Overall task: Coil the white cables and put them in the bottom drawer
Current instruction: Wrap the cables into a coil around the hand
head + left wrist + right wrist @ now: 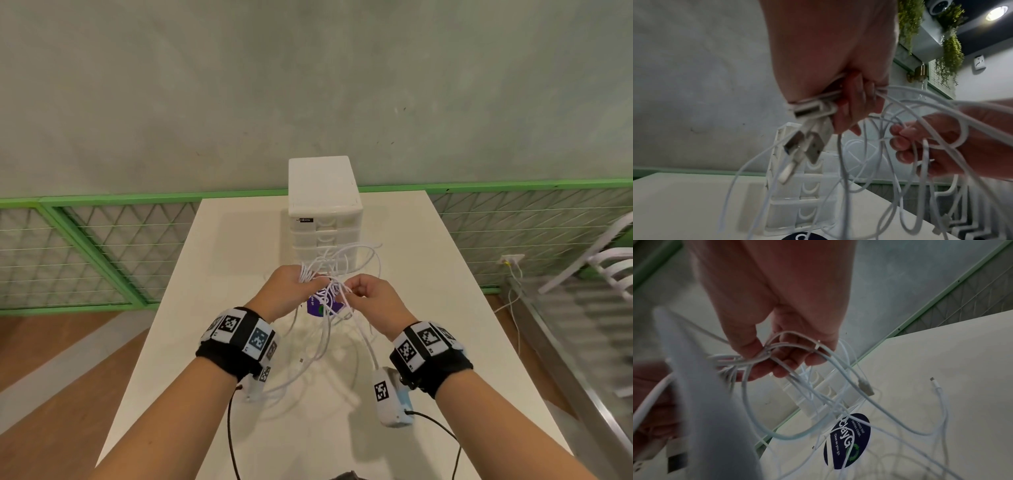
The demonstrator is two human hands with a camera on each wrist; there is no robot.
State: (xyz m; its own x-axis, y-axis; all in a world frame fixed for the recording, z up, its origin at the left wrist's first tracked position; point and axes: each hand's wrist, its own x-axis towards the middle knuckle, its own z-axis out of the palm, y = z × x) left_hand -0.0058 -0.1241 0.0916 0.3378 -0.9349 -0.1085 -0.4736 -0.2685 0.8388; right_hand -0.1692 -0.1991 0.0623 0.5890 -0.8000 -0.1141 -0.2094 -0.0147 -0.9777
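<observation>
A tangle of thin white cables (337, 274) hangs between both hands above the white table (428, 308). My left hand (291, 287) grips a bunch of cable ends, and their USB plugs (812, 146) stick out below its curled fingers (851, 110). My right hand (368, 291) pinches several strands (789, 345) just right of it. Loose loops (318, 356) trail down onto the table toward me. The white drawer unit (323, 212) stands behind the hands with its drawers closed; the cables and hands hide its bottom drawer in the head view.
A round dark blue sticker (849, 441) lies on the table under the cables. A loose cable end (937, 384) rests on the table to the right. Green mesh fencing (102, 246) runs behind the table. White chair parts (609, 267) stand at the far right.
</observation>
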